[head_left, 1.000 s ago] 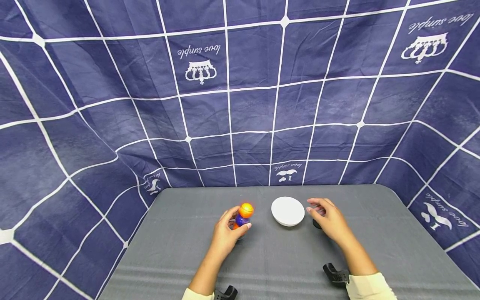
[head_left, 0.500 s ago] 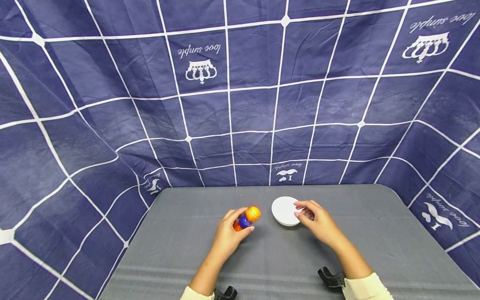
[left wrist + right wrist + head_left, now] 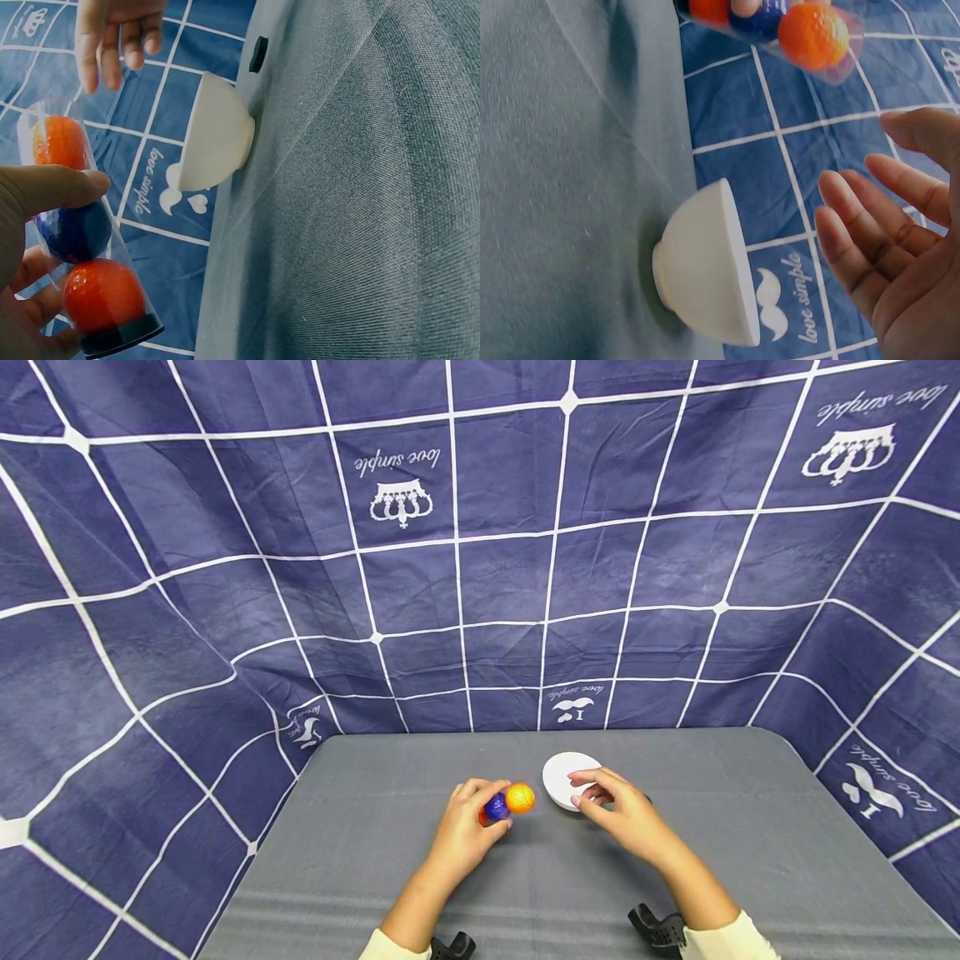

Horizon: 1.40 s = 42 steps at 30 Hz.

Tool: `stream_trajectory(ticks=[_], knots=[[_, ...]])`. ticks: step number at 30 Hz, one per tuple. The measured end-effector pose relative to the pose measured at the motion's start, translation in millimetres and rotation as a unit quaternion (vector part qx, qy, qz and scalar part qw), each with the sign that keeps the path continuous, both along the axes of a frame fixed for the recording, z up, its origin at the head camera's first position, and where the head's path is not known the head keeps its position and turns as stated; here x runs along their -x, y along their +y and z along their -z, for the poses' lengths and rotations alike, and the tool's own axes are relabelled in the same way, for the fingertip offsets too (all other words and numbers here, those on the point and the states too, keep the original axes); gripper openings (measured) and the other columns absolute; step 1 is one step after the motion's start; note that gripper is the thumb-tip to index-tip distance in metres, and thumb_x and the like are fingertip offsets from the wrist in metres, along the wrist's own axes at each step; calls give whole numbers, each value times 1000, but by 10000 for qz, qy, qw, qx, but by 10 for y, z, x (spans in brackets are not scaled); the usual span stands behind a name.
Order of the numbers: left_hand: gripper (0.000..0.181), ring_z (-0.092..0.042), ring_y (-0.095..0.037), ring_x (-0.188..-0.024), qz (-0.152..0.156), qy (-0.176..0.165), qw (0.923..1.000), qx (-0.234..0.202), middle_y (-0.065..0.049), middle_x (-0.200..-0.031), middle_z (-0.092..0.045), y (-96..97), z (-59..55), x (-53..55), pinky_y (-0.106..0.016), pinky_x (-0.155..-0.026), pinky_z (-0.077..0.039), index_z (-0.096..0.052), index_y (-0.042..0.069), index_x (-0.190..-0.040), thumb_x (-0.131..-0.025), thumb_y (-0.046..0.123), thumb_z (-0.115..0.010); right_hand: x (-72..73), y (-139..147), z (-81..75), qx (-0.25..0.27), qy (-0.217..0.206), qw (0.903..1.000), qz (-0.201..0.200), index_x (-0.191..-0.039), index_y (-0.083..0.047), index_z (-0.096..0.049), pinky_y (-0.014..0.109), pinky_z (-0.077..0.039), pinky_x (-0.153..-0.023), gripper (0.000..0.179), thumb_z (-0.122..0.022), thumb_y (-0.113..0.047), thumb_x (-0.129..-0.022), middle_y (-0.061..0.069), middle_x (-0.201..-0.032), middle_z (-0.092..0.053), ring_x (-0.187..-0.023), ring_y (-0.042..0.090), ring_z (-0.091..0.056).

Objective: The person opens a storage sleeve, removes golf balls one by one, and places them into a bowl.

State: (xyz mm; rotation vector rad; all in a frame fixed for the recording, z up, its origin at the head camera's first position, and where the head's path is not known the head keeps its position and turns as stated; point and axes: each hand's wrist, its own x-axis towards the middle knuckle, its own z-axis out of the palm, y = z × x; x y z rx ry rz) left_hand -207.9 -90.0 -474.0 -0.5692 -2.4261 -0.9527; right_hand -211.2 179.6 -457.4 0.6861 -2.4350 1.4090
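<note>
A clear plastic tube (image 3: pixel 118 240) holds an orange ball (image 3: pixel 520 798), a blue ball (image 3: pixel 75 231) and a red ball (image 3: pixel 103 295) in a row. At the red ball's end is a black cap (image 3: pixel 122 336). My left hand (image 3: pixel 459 837) grips the tube around its middle, raised above the table and tipped so the orange end points right. A white bowl (image 3: pixel 557 782) stands upright just right of that end. Over the bowl's right side hovers my right hand (image 3: pixel 626 817), its fingers loosely bent with nothing in them. The bowl's inside is partly covered by this hand.
A small black disc (image 3: pixel 259 54) lies on the grey tabletop (image 3: pixel 360 852) beyond the bowl, mostly hidden by the right hand in the head view. A blue cloth with white lines (image 3: pixel 495 577) hangs behind and at both sides.
My left hand has tipped the tube from nearly upright toward the right, bringing its orange end nearer the bowl. My right hand has moved left from beside the black disc to over the bowl.
</note>
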Motion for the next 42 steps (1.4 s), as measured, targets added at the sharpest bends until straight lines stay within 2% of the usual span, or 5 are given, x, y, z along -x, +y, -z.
stream_trajectory(ticks=[8, 16, 25, 34, 42], knots=[[55, -59, -19, -100, -70, 223, 9983, 540, 1, -106, -68, 33, -68, -31, -40, -90, -46, -74, 22, -119, -68, 16, -92, -76, -103, 16, 41, -363, 9986, -386, -122, -11, -68, 22, -57, -79, 31, -74, -17, -92, 14, -111, -69, -86, 3, -66], [54, -58, -20, -104, -145, 624, 9913, 1148, 3, -107, -65, 50, -102, -47, -39, -89, -43, -74, 23, -119, -68, 16, -93, -134, -210, 43, 83, -492, 9971, -568, -129, -5, -63, 25, -58, -81, 39, -73, -18, -93, 14, -119, -68, -89, 4, -67], [54, -58, -20, -107, -170, 823, 9811, 1740, 3, -109, -65, 69, -131, -63, -43, -96, -45, -73, 26, -119, -70, 13, -90, -142, -317, 142, 412, -814, 9945, -519, -131, -2, -60, 23, -59, -80, 45, -75, -18, -92, 18, -122, -67, -90, 6, -68], [55, -58, -21, -108, -203, 1002, 9745, 1998, 3, -108, -64, 85, -139, -76, -44, -97, -44, -72, 28, -118, -69, 10, -89, -150, -378, 223, 1007, -1552, 9802, -713, -132, 5, -57, 19, -57, -80, 47, -73, -14, -92, 26, -125, -65, -93, 5, -71], [57, -58, -22, -108, -250, 1122, 9697, 2157, 2, -108, -65, 92, -128, -81, -45, -99, -44, -73, 28, -118, -67, 7, -89, -126, -368, 282, 1356, -1771, 9699, -980, -133, 10, -54, 20, -58, -84, 45, -69, -9, -94, 32, -125, -62, -97, 9, -72]])
